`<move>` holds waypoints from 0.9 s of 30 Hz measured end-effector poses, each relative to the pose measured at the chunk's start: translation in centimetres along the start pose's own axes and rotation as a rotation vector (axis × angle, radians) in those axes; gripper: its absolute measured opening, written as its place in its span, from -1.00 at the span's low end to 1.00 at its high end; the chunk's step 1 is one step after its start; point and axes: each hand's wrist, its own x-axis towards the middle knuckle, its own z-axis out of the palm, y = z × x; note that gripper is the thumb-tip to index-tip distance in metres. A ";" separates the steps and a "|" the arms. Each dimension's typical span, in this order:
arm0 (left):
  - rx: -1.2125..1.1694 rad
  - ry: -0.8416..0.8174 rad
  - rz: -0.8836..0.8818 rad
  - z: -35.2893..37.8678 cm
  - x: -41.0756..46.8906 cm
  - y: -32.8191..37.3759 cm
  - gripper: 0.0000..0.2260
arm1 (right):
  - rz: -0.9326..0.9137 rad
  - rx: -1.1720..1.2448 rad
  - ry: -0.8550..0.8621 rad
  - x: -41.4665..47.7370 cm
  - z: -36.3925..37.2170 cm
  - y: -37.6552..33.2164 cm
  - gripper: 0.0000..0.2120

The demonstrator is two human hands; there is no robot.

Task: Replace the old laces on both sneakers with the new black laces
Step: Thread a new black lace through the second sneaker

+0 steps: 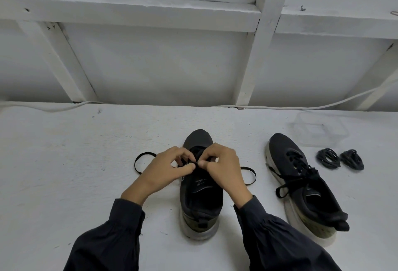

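Both hands are bunched over the middle sneaker [201, 201], which stands upright on the white table [64, 163] with its toe pointing away from the person. The left hand [170, 169] has its fingers curled in tight, thumb and forefinger pinching a black lace [140, 160] right at the eyelets. The right hand [221, 167] mirrors it, fingers curled and thumb pressed against the same lace, the two thumbs almost touching. The lace spills out in a flat loop on either side of the shoe, both loops lying on the table. Whether this lace is old or new I cannot tell.

To the right, a little apart, lies the second sneaker [301, 184] – angled, toe pointing away and to the left, laced up with loose ends trailing off its near side. Further right sit two coiled laces [328, 158], dark bundles side by side, close but not touching. Just behind them is a clear plastic container [321, 128]. A white cable [53, 108] runs along the table's far edge, against the white wall. Dark sleeves [112, 238] cover both forearms to the wrist.
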 end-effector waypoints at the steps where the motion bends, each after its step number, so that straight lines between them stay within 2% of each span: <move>1: -0.030 0.010 -0.006 0.0 -0.1 -0.1 -0.76 | 0.019 0.044 0.027 0.1 -0.4 0.1 -0.73; 4: -0.031 0.030 -0.015 0.1 -0.2 0.0 -0.76 | 0.021 0.096 0.003 0.4 -1.6 0.0 -0.73; 8: 0.135 0.074 0.015 0.7 0.1 0.4 -0.76 | -0.011 0.124 -0.062 0.9 -2.4 -0.1 -0.91; 10: 0.110 0.125 0.039 1.1 0.1 0.5 -0.77 | -0.036 0.120 -0.086 1.2 -2.9 -0.3 -0.93; 12: 0.071 0.186 0.065 1.6 0.2 0.5 -0.88 | -0.067 0.151 -0.135 1.4 -3.4 -0.6 -0.93; 14: 0.025 0.228 0.089 2.1 0.1 0.5 -0.95 | -0.099 0.171 -0.202 1.4 -3.6 -1.0 -0.89; 19: -0.090 0.317 0.127 3.1 -0.3 0.5 -0.85 | -0.062 0.229 -0.276 1.5 -3.4 -0.9 -0.71; 22: -0.107 0.347 0.144 3.4 -0.5 0.5 -0.85 | -0.035 0.307 -0.290 1.8 -3.2 -0.6 -0.64; 24: -0.098 0.356 0.154 3.4 -0.5 0.3 -0.88 | -0.048 0.323 -0.301 1.9 -3.1 -0.5 -0.70; 27: -0.099 0.337 0.159 3.3 -0.4 0.1 -0.94 | -0.071 0.346 -0.295 1.9 -3.0 -0.4 -0.90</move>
